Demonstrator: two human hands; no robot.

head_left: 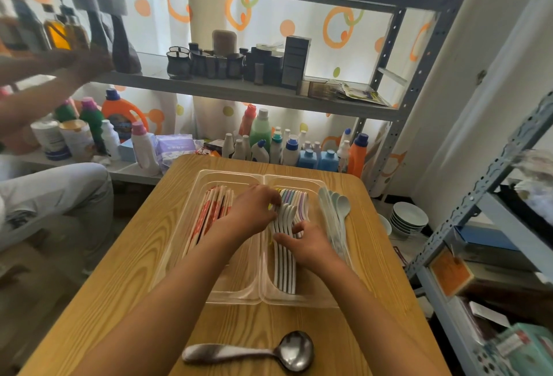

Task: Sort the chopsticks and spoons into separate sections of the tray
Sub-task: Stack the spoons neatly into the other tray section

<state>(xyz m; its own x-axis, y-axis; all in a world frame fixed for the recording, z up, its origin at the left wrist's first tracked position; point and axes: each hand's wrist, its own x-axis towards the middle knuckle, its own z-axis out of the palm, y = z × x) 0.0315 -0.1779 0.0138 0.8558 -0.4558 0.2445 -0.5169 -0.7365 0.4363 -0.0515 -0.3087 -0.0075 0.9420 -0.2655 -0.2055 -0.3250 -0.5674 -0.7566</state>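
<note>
A clear plastic tray (pixel 233 296) with two sections sits on the wooden table (pixel 125 271). Wrapped chopsticks (pixel 209 214) lie in its left section. White spoons (pixel 285 271) lie side by side in the right section, with pastel-handled spoons (pixel 294 196) behind them. My left hand (pixel 254 211) reaches across the divider and its curled fingers touch the bowls of the white spoons. My right hand (pixel 311 244) rests on the white spoons, fingers spread. Pale blue spoons (pixel 336 211) lie along the tray's right edge. A steel ladle-like spoon (pixel 269 351) lies on the table in front of the tray.
Metal shelves behind the table hold bottles (pixel 263 142) and jars (pixel 209 61). A second person (pixel 45 196) sits at the left, reaching to the shelf. Stacked bowls (pixel 408 218) stand on the floor at the right, beside another rack (pixel 478 196).
</note>
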